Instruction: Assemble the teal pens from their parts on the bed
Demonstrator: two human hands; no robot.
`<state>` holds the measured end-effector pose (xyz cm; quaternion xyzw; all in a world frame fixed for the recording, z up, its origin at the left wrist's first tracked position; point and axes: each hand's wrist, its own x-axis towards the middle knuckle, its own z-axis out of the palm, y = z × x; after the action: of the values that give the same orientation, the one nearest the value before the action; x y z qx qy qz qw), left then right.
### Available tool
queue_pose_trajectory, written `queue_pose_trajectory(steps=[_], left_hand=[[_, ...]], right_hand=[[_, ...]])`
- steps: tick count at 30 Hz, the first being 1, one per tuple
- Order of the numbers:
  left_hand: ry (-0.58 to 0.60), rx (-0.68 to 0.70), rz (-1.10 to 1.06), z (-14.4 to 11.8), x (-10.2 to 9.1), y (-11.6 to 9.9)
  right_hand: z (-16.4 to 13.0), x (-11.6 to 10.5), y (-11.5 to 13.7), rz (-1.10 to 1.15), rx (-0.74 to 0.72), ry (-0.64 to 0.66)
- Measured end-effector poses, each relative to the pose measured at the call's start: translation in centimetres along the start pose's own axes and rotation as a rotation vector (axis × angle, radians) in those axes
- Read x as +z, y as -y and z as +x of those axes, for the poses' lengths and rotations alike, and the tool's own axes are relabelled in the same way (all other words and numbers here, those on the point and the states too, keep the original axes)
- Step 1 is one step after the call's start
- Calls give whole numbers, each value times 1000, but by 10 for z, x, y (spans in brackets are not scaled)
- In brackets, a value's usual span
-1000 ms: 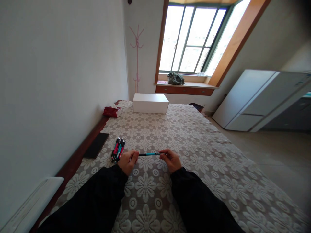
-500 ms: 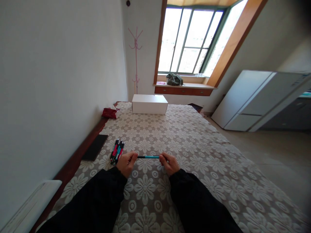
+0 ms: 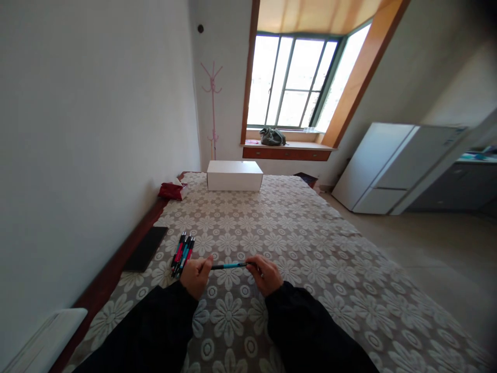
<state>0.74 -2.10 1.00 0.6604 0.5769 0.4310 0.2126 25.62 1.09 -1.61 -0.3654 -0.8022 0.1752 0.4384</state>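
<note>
Both sets of fingertips are pinched on one teal pen [image 3: 229, 266], held level just above the tablecloth [image 3: 310, 248]: the left hand [image 3: 195, 276] clamps its dark end, the right hand [image 3: 265, 275] grips the other end. Right beside the left hand's knuckles, toward the table's left edge, lies a bundle of red and teal pens [image 3: 181, 254]. Further left, on the bare wooden edge, a black flat case [image 3: 145, 248]. Out at the far edge sits a white box [image 3: 234, 175], with a red packet [image 3: 171, 190] near the far left corner.
</note>
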Motion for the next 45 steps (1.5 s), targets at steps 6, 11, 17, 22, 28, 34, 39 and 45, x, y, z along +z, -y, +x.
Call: queue_pose_trajectory(steps=[6, 11, 17, 22, 28, 34, 39, 45], left_hand=[[-54, 2, -13, 0, -2, -2], [-51, 6, -8, -1, -2, -1], [-31, 6, -30, -3, 2, 9], [-68, -57, -26, 1, 4, 12], [-90, -26, -13, 3, 10, 24], [-74, 38, -66, -1, 11, 27], [-119, 137, -2, -3, 10, 28], [-220, 220, 102, -3, 14, 32]], right_hand=[[-2, -1, 0, -11, -27, 201], [-4, 2, -6, 59, 6, 270], [-2, 2, -4, 58, 13, 126], [-1, 3, 1, 21, -18, 30], [-3, 7, -1, -13, -53, 14], [-4, 7, -5, -16, -93, 63], [-5, 6, -13, -35, -139, 151], [-10, 12, -22, -27, -64, 121]])
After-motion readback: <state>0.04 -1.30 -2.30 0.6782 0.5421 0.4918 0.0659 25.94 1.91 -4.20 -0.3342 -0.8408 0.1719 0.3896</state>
